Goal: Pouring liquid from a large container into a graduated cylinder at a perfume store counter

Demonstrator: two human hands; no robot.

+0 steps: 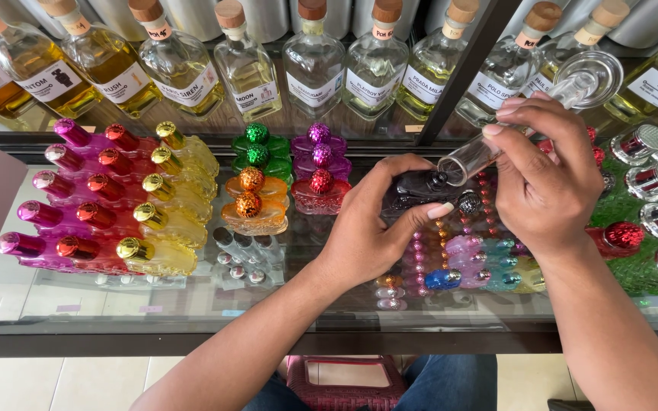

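My left hand [371, 228] grips a small dark bottle [419, 185] above a glass counter [192, 304]. My right hand [546, 179] holds a clear glass measuring tube [496, 141], tilted with its narrow end at the dark bottle's mouth and its wide round base [588, 76] up and to the right. Both hands hover over the display of little coloured bottles under the glass.
Rows of pink, red and yellow small bottles [116, 205] lie at left; green, purple and orange round ones [283, 175] in the middle; silver-capped ones [656, 175] at right. Large corked bottles of pale liquid [314, 65] line the back shelf. A dark diagonal bar [458, 68] crosses there.
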